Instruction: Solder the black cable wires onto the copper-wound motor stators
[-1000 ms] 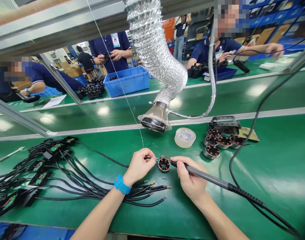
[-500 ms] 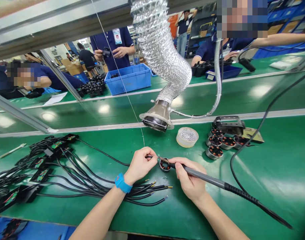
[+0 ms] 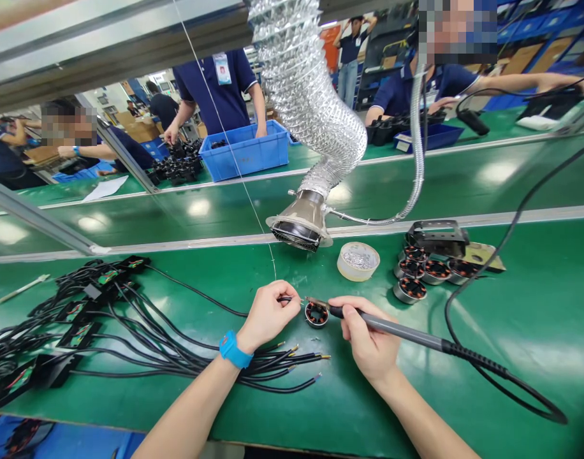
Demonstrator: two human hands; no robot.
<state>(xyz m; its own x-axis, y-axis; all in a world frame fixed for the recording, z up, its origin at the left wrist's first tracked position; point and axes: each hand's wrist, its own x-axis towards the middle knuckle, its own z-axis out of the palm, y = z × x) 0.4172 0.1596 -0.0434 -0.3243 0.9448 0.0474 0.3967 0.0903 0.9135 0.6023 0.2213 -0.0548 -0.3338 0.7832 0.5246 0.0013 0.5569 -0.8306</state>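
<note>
left hand point(image 3: 268, 315) pinches a wire lead point(image 3: 287, 299), right hand point(image 3: 368, 338) clamps a soldering iron point(image 3: 397, 330) at one stator point(image 3: 316, 313); more stators point(image 3: 410, 290) lie apart.

**Nothing legible**
The ID badge point(image 3: 222, 68) on a co-worker's navy shirt point(image 3: 210, 95) is too small to read, as is all other marking.

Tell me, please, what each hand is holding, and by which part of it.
The left hand pinches a thin black wire near its end; the right hand grips a soldering iron by the front of its grey handle.
</note>
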